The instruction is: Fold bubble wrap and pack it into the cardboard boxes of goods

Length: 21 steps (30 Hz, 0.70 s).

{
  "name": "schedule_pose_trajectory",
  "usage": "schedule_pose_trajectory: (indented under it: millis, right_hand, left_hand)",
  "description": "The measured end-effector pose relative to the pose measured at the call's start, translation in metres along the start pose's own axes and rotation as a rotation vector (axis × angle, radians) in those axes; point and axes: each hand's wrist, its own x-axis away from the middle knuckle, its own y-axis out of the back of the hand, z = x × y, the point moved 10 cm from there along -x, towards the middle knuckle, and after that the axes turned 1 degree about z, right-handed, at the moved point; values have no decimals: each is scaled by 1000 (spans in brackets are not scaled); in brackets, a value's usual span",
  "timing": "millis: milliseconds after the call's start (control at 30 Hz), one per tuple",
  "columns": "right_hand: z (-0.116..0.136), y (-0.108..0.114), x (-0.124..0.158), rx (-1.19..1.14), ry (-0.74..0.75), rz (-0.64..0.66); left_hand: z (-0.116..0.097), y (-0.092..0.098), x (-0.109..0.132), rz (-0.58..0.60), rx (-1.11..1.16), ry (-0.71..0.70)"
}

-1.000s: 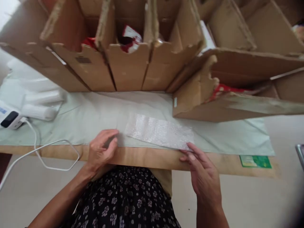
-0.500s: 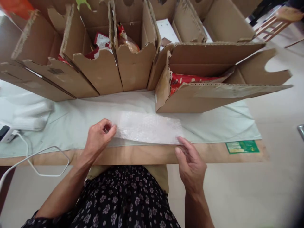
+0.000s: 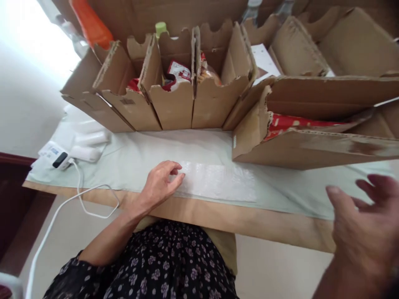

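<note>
A flat strip of clear bubble wrap (image 3: 220,182) lies on the pale green cloth near the table's front edge. At its left end is my left hand (image 3: 163,180), fingers curled and thumb tip close to the index fingertip, with the wrap's end at the pinch. My right hand (image 3: 364,220) is off to the right, apart from the wrap and in front of the wide cardboard box (image 3: 311,151). Its fingers are spread, somewhat blurred, and nothing shows in them. Red packaging (image 3: 293,122) sits inside that wide box.
Several upright cardboard bins (image 3: 174,110) line the back, holding packets. Left on the cloth (image 3: 131,153) are white rolls (image 3: 90,145) and a white device (image 3: 56,155) whose cable (image 3: 84,193) hangs over the wooden edge. An orange object (image 3: 93,25) stands behind the bins.
My right hand has let go of the wrap's right end and moved far right, its fingers spreading. My left hand stays at the left end. The view has shifted left.
</note>
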Motion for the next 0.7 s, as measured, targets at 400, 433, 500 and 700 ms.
schedule_pose_trajectory:
  millis: [400, 433, 500, 700]
  right_hand:
    - [-42, -38, -41, -81, -131, 54]
    - [-31, -26, -25, -11, -111, -5]
    - [9, -11, 11, 111, 15, -114]
    - [153, -111, 106, 112, 510, 437]
  left_hand:
    - [-36, -22, -20, -27, -268, -230]
    - [-22, -18, -17, -34, -314, -172]
    - [6, -14, -8, -26, -391, -47]
    - [40, -29, 7, 182, -504, 166]
